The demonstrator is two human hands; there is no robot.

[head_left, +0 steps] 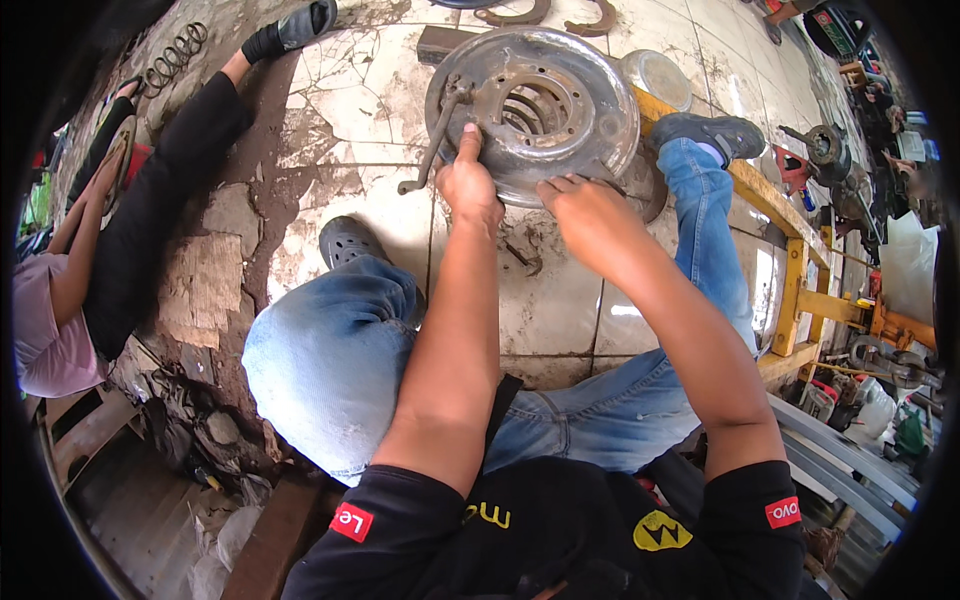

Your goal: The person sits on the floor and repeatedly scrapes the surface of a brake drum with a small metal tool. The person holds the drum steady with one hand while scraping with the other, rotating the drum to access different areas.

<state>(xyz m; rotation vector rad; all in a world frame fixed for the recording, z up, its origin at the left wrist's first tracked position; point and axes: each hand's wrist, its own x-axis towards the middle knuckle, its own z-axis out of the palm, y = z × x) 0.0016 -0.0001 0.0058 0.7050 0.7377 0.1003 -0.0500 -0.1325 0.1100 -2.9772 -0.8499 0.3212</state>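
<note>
A round metal brake backing plate (590, 75), dull grey and dirty, is tilted up in front of me over the tiled floor. Through its bolt-ringed centre hole, curved coils like a spring (525, 112) show. My left hand (468, 188) is closed on the plate's near left edge, thumb laid on its face. Beside that thumb, a bent metal lever (432, 155) hangs down along the plate's left side. At the lower rim, the curled fingers of my right hand (585, 205) press close to a dark flat edge; whatever they hold is hidden.
Curved brake shoes (515, 12) and a rusty block (440, 44) lie beyond the plate. A round metal lid (656, 80) is at its right. A yellow metal frame (795, 290) stands right. At left, another person's leg (165, 200) stretches out near a coil spring (178, 58).
</note>
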